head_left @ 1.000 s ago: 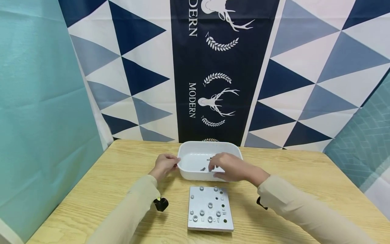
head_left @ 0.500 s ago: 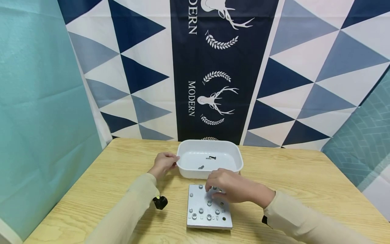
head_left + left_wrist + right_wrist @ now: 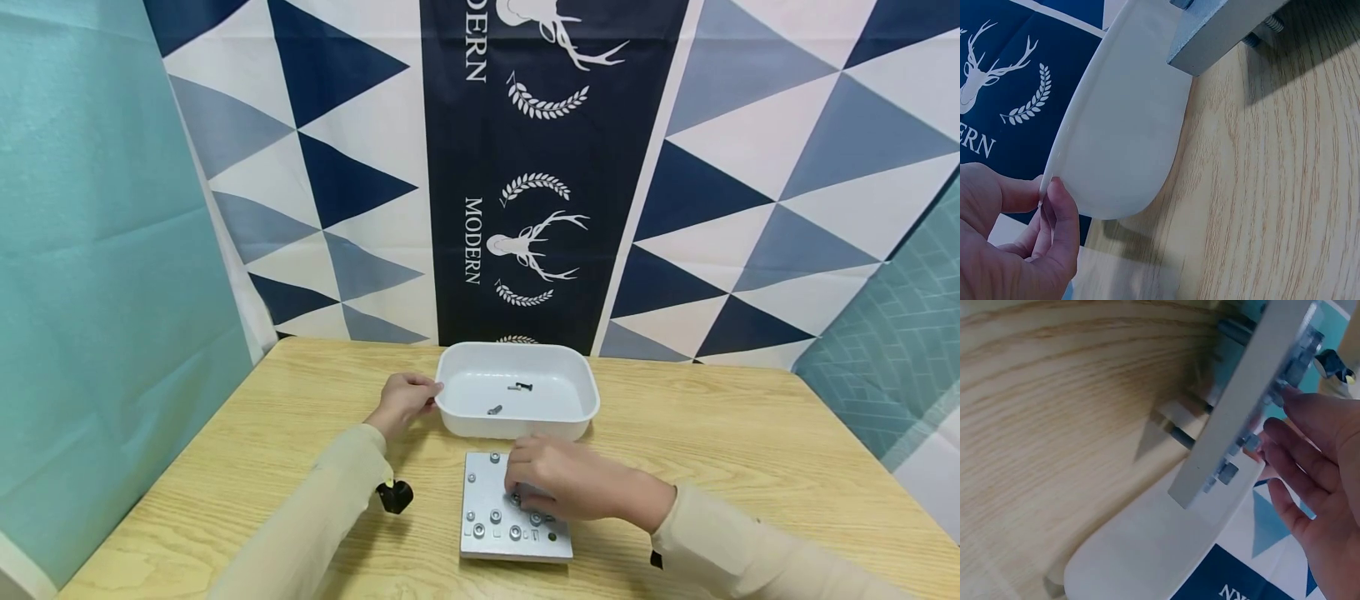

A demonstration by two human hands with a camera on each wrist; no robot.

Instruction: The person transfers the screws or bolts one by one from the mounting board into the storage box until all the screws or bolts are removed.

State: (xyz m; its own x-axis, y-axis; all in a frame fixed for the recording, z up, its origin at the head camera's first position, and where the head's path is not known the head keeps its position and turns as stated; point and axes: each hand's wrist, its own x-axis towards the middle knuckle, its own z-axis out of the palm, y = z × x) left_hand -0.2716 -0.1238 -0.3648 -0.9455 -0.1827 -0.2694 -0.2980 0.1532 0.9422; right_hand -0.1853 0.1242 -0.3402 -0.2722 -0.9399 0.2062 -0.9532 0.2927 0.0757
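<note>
My left hand (image 3: 405,402) pinches the left rim of a white plastic tray (image 3: 517,427) between thumb and fingers; the left wrist view shows the thumb and fingers on either side of its edge. In front of the tray is a silver metal plate (image 3: 483,492) with several socket-head bolts in it. My right hand (image 3: 562,479) is over the plate's right part, fingers curled down and hiding some of the holes. In the right wrist view its thumb and fingertips are at a small bolt (image 3: 1274,395) on the plate's upper face.
A few loose bolts (image 3: 494,410) lie inside the tray. Bolt shanks (image 3: 1182,436) stick out beneath the plate. All stands on a wooden table (image 3: 330,392), with a patterned cloth (image 3: 517,167) hanging behind it.
My right hand has moved from inside the tray toward me and down onto the plate. The loose bolts in the tray show now. My left hand stays at the tray's rim.
</note>
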